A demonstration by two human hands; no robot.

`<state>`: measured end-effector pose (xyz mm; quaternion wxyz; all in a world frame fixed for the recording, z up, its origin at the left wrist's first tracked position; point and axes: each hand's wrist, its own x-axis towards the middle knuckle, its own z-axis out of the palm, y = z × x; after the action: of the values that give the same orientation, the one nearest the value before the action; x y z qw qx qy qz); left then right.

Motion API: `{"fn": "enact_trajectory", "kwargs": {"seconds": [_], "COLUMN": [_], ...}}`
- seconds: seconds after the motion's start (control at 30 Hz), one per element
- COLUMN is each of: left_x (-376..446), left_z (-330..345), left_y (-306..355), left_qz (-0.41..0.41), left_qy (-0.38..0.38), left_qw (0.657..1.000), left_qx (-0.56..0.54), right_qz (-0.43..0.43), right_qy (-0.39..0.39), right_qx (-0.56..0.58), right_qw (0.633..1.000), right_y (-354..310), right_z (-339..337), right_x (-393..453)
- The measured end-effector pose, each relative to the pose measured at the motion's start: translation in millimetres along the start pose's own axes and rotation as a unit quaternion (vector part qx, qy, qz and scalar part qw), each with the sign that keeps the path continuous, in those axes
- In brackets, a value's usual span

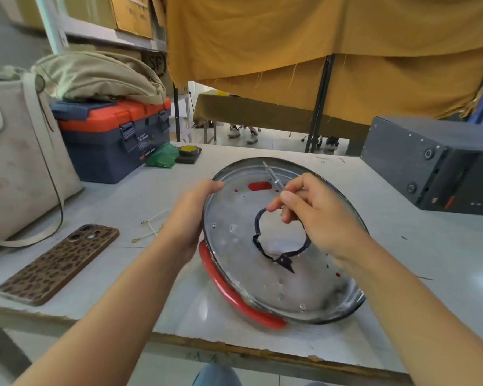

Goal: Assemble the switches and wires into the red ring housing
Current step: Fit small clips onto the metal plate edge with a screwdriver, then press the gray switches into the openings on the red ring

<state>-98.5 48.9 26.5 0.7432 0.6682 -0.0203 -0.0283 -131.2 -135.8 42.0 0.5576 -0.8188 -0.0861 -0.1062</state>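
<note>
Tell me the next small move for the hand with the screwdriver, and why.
Probably lower the screwdriver tip toward a hole in the metal plate: the right hand holds it raised, tip pointing away, while the left hand steadies the housing's rim.

housing rim (234,296): red
phone case (59,260): brown leopard spots
toolbox (112,137): navy, orange lid
curtain (290,45): mustard yellow

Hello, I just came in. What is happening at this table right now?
A person is working on a round metal housing with a red ring, tilted up on the table. The left hand grips its left rim. The right hand holds a clear-handled screwdriver over the plate. A phone and loose white wires lie to the left, untouched.
</note>
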Motion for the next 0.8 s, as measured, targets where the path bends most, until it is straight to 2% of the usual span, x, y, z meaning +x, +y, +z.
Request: {"fn": "enact_trajectory", "kwargs": {"seconds": [0.1, 0.23, 0.3, 0.4, 0.57, 0.67, 0.73, 0.8], "left_x": [-9, -21, -27, -35, -43, -48, -50, -51], "left_z": [6, 20, 27, 37, 48, 56, 59, 57], "left_y": [24, 48, 53, 57, 57, 54, 52, 49], "left_qz": [0.057, 0.21, 0.288, 0.383, 0.45, 0.478, 0.471, 0.435], "left_qy": [0.009, 0.044, 0.046, 0.049, 0.013, -0.019, -0.052, -0.07], "left_qw": [0.998, 0.973, 0.942, 0.883, 0.82, 0.787, 0.783, 0.812], "left_qx": [-0.015, 0.081, 0.164, 0.268, 0.354, 0.39, 0.403, 0.382], "right_qz": [-0.004, -0.015, -0.002, 0.009, -0.011, 0.008, 0.035, 0.05], "right_qy": [0.015, 0.098, 0.122, 0.13, 0.15, 0.156, 0.147, 0.133], "right_qx": [0.076, 0.194, 0.254, 0.253, 0.231, 0.229, 0.258, 0.317], "right_qw": [0.997, 0.976, 0.96, 0.959, 0.961, 0.961, 0.954, 0.938], "right_y": [-14, -38, -50, -60, -67, -63, -55, -43], "right_z": [6, 7, 3, -4, -26, -41, -49, -56], "right_x": [0, -1, -3, -8, -18, -22, -23, -22]}}
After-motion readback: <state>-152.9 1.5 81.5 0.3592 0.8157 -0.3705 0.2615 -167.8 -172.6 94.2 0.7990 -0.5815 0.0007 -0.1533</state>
